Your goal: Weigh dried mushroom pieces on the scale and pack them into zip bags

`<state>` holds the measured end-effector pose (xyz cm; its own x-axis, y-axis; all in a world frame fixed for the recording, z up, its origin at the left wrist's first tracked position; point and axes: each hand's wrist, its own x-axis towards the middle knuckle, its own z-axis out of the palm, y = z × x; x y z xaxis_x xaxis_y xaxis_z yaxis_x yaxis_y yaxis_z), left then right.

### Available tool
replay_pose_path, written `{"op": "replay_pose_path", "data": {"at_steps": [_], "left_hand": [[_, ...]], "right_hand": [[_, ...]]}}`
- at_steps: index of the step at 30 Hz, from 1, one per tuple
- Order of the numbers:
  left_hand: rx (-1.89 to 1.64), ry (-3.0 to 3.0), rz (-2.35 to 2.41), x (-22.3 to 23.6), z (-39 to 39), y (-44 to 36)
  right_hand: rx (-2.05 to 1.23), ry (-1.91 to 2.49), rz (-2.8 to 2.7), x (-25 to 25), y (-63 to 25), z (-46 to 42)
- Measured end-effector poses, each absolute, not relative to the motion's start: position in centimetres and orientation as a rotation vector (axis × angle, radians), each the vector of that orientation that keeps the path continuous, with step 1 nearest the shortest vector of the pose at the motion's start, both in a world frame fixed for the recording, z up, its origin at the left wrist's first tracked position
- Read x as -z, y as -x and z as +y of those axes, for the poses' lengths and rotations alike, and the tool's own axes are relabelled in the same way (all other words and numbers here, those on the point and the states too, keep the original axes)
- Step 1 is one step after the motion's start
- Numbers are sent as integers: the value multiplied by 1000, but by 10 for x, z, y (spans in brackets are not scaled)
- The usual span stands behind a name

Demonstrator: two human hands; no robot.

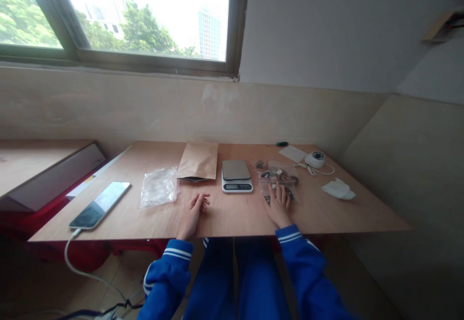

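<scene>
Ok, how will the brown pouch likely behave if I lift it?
The brown pouch should stay fairly stiff, since its front lies smooth with straight sides. It looks light for its size, being nearly flat. Its near edge gapes slightly, so any contents, which I can't see, might slide out if that end dips.

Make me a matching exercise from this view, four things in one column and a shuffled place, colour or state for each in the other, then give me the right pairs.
1. phone
2. pouch
3. digital scale
4. right hand

A. brown
B. over the clear bags of dark items
C. between the pouch and those bags
D. plugged into a pale cable

Pairs: 1-D, 2-A, 3-C, 4-B
</scene>
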<state>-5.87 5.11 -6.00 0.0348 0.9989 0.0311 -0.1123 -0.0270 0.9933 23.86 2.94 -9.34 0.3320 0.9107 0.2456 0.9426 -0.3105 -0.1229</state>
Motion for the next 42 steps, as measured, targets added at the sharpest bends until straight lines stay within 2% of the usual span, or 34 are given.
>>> {"op": "replay_pose_path", "data": {"at_steps": [5, 10, 13, 16, 22, 28, 35, 39, 42], "left_hand": [[-1256, -1116, 1003, 57, 50, 60], [-1263, -1165, 907, 53, 44, 61], [-1252, -1176, 931, 53, 45, 59], [-1233, -1252, 1121, 54, 54, 60], [-1285, -1778, 1666, 51, 98, 73], [-949, -2137, 1926, 40, 142, 91], [-899, -2195, 1847, 16, 152, 100], [-1084, -2283, 1656, -3, 141, 85], [-1234, -2328, 1513, -20, 129, 78]], "right_hand": [[99, 2346, -1676, 90, -252, 56], [391, 2083, -1596, 100, -249, 52], [451, 1949, -1561, 108, -251, 47], [439, 1891, -1523, 113, -256, 48], [374, 1817, -1536, 117, -260, 51], [328, 1789, -1499, 111, -259, 50], [125, 1458, -1567, 71, -216, 27], [-105, 1166, -1834, 28, -134, 21], [-84, 1091, -1994, 3, -82, 34]]}}
